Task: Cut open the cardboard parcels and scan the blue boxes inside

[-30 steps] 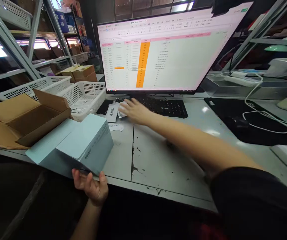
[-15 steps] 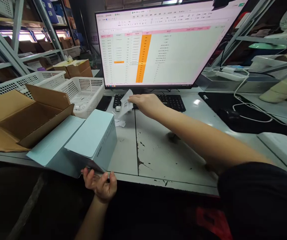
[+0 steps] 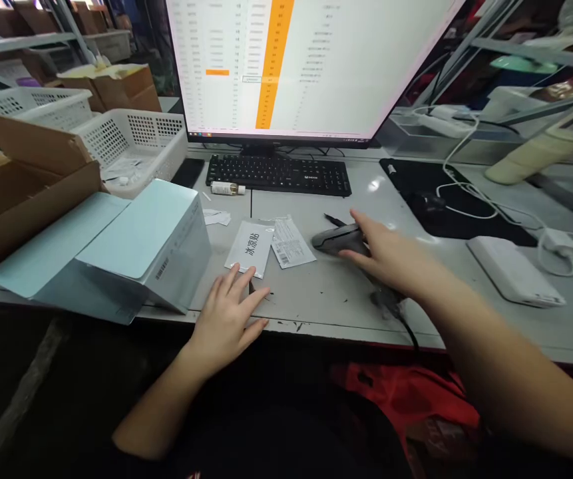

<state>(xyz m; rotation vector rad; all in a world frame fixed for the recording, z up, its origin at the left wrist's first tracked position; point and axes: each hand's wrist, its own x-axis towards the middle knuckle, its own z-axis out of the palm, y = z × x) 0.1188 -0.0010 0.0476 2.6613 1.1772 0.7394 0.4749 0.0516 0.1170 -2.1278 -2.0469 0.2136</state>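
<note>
From the head camera, the left hand [image 3: 226,318] lies flat at the near edge of the table [image 3: 326,299], its grip spread and holding nothing; the fingertips [image 3: 236,271] touch the near end of a white sachet [image 3: 251,247] printed with dark characters; a second, paler packet [image 3: 291,241] lies just beside the sachet, to its right; the right hand [image 3: 390,256] rests over a dark handheld scanner [image 3: 339,239], fingers loosely curled on its rear, and whether the grip is pressed onto it cannot be told; a cable [image 3: 400,319] runs from under that hand over the table's edge; left of the left hand stands a pale blue box [image 3: 141,246], tilted, with an open cardboard carton [image 3: 21,179] and white baskets [image 3: 131,146] behind it; farther back a black keyboard [image 3: 279,174] sits under the monitor [image 3: 296,66], with a small white tube [image 3: 227,189] just before the keyboard's left end.
</note>
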